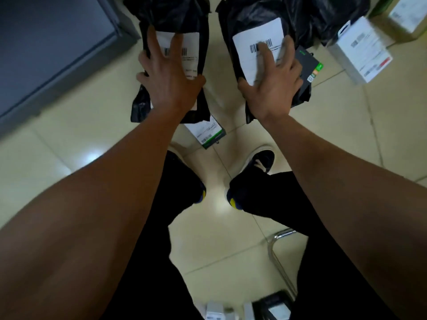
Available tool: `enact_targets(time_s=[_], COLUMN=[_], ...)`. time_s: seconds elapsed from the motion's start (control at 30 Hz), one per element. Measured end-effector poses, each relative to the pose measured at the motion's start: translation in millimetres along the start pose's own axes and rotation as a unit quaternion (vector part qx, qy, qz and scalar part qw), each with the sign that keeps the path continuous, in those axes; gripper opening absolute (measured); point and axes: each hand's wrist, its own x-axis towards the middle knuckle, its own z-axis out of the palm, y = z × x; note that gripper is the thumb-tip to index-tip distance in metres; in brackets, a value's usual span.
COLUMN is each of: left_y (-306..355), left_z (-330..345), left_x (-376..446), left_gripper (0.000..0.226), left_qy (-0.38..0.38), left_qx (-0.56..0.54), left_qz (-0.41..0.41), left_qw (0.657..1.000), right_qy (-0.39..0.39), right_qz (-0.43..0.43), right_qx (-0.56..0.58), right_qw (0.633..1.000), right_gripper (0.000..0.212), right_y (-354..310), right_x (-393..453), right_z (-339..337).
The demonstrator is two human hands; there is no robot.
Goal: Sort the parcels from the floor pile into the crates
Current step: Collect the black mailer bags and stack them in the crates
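Here, black poly parcels (white barcode labels) under both hands.

Two black poly-bag parcels lie flat on the tiled floor, side by side and apart. Left parcel and right parcel each carry a white barcode label facing up.

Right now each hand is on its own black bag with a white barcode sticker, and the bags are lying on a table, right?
Nearly. The left hand and the right hand each rest with spread fingers on a separate black parcel bag, the left parcel bag and the right parcel bag, both with white barcode labels. But the head view shows them lying on the tiled floor, not a table.
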Motion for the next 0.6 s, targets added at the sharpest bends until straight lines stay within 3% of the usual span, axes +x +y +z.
enact_targets(time_s=[0.3, 0.6], left_y=[23, 21], left_z=[-162, -275], left_x=[-141, -257], left_gripper=[0.089, 0.085], left_qy=[0.017, 0.058], left_qx=[-0.045, -0.078], left_qz=[-0.048, -0.130], left_qw=[0.998, 0.987], right_qy=[-0.015, -0.019], right_qz=[-0.047, -0.137], right_qx=[-0.007, -0.014], right_qw=[0.999, 0.990], right_gripper=[0.080, 0.078], right_y=[-48, -93], right_x=[-96, -165], right_z=[-161, -283])
